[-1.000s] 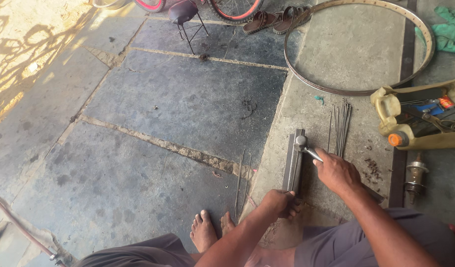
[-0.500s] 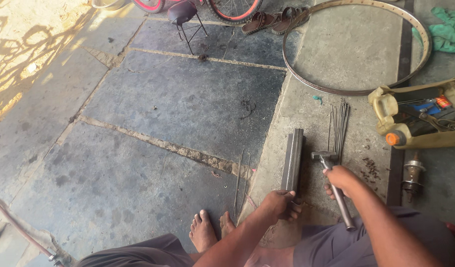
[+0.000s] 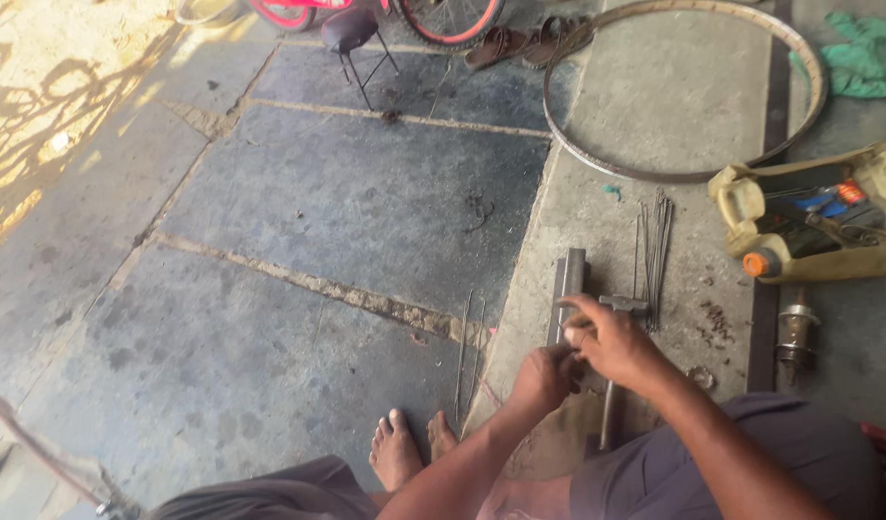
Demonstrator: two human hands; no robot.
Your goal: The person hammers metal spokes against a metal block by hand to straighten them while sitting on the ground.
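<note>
- A hammer (image 3: 611, 385) is gripped near its head by the right hand (image 3: 611, 342); its weight looks head-heavy.
- A stiff metal bar (image 3: 568, 279) is pinned by the left hand (image 3: 544, 377), fingers closed on its near end.

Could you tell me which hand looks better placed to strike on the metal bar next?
Probably the right hand: it grips the hammer over the metal bar, while the left hand steadies something on it.

the scene is lit by daylight; bright sun patches and branch shadows are cast on the paving (image 3: 48, 144) at upper left. the rest is evenly shaded. slight softness is seen, lines bent near edges.
</note>
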